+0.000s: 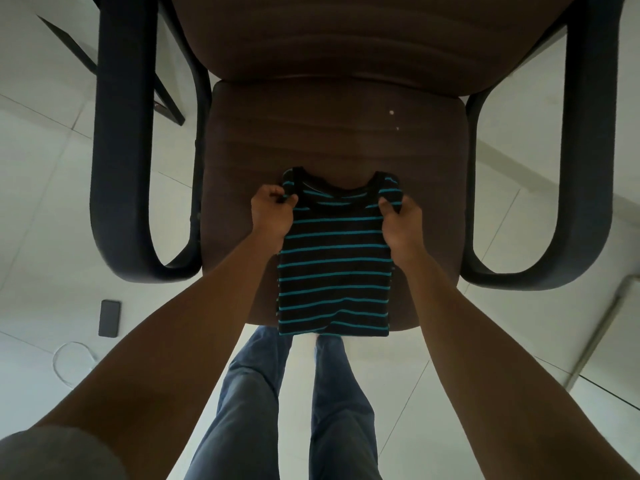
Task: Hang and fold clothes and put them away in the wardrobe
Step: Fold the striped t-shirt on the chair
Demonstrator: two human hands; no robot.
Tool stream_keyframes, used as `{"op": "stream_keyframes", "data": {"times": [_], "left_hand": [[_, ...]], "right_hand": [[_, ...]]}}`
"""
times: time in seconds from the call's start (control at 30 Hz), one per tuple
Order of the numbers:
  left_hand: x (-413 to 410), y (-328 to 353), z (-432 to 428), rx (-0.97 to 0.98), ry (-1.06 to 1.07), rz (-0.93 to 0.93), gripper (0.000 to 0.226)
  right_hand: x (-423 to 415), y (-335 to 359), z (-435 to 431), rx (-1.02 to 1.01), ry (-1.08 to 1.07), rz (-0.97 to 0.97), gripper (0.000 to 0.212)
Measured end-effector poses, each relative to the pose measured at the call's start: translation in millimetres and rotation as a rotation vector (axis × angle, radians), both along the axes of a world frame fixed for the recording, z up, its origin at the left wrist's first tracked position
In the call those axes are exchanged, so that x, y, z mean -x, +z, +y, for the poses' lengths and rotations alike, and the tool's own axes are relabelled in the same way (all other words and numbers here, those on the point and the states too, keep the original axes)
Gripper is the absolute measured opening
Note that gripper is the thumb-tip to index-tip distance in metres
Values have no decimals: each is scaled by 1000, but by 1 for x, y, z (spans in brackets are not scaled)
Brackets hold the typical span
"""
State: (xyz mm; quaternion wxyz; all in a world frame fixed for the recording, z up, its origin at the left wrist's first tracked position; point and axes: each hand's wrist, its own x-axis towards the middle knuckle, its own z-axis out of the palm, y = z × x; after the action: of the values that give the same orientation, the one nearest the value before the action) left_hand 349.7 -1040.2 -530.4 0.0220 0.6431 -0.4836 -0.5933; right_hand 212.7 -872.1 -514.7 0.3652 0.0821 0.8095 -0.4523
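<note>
- Lying on the pale tiled floor (41, 209), well to the left of my left grip, is a dark phone (109, 318), with a thin looped cable (69, 362) just nearer to me.
- Between the phone and my left grip stands the chair's dark left armrest (117, 150), a closed loop.
- My left hand (272, 216) is clenched on the striped top (334, 271), fingers curled and pinching its left shoulder by the armhole.
- Between my two grips the top, black with teal stripes, is spread front side up over the near part of the brown chair seat (332, 133). Its neckline points away from me and its hem reaches just past the seat's front edge, over my blue jeans (249, 410).
- I cannot tell whether the cloth rests fully on the seat or is lifted slightly at the shoulders.
- My right hand (401, 226) grasps the top's right shoulder, fingers curled round the edge of the fabric.
- Right of that grip curves the right armrest (585, 168), and beyond it a blurred pale metal bar (602, 327) slants across the floor.
</note>
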Motion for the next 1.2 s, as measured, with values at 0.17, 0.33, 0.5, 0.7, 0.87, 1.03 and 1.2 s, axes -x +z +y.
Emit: {"op": "stream_keyframes", "data": {"times": [0.17,0.33,0.5,0.7,0.87,1.03,1.2], "left_hand": [[0,-4,-5,34,-46,-8,25],[-2,16,-5,203,-108,-111,56],[-48,41,36,-59,-399,-162,63],[-116,43,95,-165,-445,-213,49],[-132,42,97,-245,-172,-197,31],[-130,36,94,-190,-322,-308,27],[-108,38,87,79,-324,-198,40]], "right_hand": [[5,-5,13,-50,21,126,18],[8,-1,24,-59,-35,136,29],[-53,2,66,-146,106,3,37],[-122,6,114,-160,156,-14,37],[-123,6,126,-162,263,70,23],[-120,-3,130,-241,340,49,26],[-105,-11,115,-260,289,175,24]]}}
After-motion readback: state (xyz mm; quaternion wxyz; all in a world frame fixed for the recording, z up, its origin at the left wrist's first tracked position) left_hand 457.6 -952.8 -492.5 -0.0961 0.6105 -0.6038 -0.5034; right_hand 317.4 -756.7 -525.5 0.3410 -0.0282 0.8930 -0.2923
